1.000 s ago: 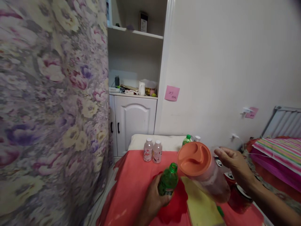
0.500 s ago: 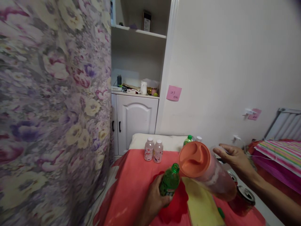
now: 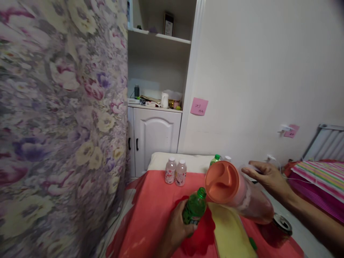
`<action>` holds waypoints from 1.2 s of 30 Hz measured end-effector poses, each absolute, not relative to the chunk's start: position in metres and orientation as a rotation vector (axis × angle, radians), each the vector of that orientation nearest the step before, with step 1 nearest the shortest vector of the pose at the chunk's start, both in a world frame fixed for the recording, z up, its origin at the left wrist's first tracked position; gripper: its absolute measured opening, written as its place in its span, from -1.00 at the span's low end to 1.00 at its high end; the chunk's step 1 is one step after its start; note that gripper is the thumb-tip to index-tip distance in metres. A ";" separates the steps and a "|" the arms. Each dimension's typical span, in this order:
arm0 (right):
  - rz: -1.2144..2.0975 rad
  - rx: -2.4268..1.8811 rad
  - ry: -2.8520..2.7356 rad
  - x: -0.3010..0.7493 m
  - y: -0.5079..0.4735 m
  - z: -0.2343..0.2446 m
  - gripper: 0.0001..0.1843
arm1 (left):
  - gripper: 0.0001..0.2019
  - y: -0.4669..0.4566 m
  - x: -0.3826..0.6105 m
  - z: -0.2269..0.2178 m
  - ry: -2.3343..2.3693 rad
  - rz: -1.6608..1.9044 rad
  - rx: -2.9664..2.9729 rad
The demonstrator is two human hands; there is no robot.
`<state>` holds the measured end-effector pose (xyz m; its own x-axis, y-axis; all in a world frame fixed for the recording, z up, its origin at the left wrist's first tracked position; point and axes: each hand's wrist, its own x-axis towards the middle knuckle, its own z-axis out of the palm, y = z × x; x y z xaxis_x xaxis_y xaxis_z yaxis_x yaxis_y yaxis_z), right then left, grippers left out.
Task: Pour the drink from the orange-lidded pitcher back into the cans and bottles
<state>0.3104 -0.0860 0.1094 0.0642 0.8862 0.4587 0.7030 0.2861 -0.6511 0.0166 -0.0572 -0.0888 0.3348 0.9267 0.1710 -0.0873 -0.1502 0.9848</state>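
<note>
My left hand [image 3: 178,227] is wrapped round a green plastic bottle [image 3: 194,209], which has no cap on and leans slightly right. Beneath it lies a red tray with a scalloped edge [image 3: 209,231]. In my right hand [image 3: 264,177] is a clear pitcher with an orange lid [image 3: 251,200], tipped left so the lid faces the bottle's mouth. The pitcher's handle is mostly hidden behind the fingers. Pinkish liquid with foam shows inside. Lid and bottle mouth are close but look apart; no stream is visible between them.
Two small clear bottles with white caps [image 3: 175,172] stand at the back. A green-capped bottle [image 3: 215,158] is partly behind the pitcher. A yellow board [image 3: 231,233] lies on the red cloth [image 3: 146,208], with a drink can [image 3: 278,231] to its right.
The pitcher has tilted further toward level, its base rising a little to the right. My left hand and the green bottle have hardly moved.
</note>
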 end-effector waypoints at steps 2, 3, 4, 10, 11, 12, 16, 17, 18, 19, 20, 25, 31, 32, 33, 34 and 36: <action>0.247 -1.461 -1.707 0.312 -0.085 0.110 -0.41 | -0.28 -0.057 0.017 -0.089 0.828 1.087 1.425; 0.241 -1.459 -1.720 0.312 -0.084 0.110 -0.40 | -0.28 -0.058 0.017 -0.088 0.831 1.087 1.427; 0.238 -1.456 -1.734 0.313 -0.083 0.111 -0.41 | -0.29 -0.058 0.017 -0.088 0.837 1.087 1.432; 0.196 -1.474 -1.782 0.309 -0.082 0.119 -0.39 | -0.29 -0.058 0.018 -0.086 0.897 1.058 1.434; 0.185 -1.477 -1.789 0.308 -0.082 0.121 -0.39 | -0.28 -0.058 0.018 -0.087 0.887 1.060 1.429; 0.177 -1.478 -1.798 0.307 -0.082 0.122 -0.39 | -0.28 -0.058 0.019 -0.087 0.873 1.067 1.424; 0.142 -1.486 -1.822 0.306 -0.082 0.125 -0.39 | -0.29 -0.058 0.018 -0.089 0.853 1.091 1.411; 0.138 -1.489 -1.828 0.306 -0.082 0.125 -0.39 | -0.29 -0.058 0.018 -0.089 0.854 1.093 1.410; 0.137 -1.492 -1.833 0.306 -0.081 0.125 -0.39 | -0.30 -0.058 0.018 -0.089 0.853 1.093 1.410; 0.138 -1.496 -1.838 0.307 -0.081 0.125 -0.39 | -0.30 -0.057 0.018 -0.089 0.849 1.090 1.410; 0.140 -1.502 -1.842 0.307 -0.081 0.125 -0.39 | -0.30 -0.057 0.018 -0.089 0.847 1.085 1.411; 0.122 -1.529 -1.877 0.306 -0.081 0.128 -0.41 | -0.30 -0.058 0.018 -0.085 0.875 1.076 1.447; 0.086 -1.498 -1.897 0.304 -0.082 0.131 -0.42 | -0.32 -0.059 0.018 -0.083 0.892 1.072 1.482; 0.085 -1.493 -1.900 0.304 -0.082 0.131 -0.42 | -0.33 -0.060 0.018 -0.083 0.894 1.073 1.487; 0.084 -1.489 -1.904 0.304 -0.082 0.132 -0.42 | -0.33 -0.060 0.017 -0.083 0.895 1.074 1.491; 0.084 -1.485 -1.909 0.303 -0.083 0.132 -0.42 | -0.33 -0.060 0.017 -0.082 0.900 1.075 1.494; 0.088 -1.475 -1.919 0.302 -0.084 0.134 -0.42 | -0.33 -0.061 0.017 -0.081 0.903 1.076 1.499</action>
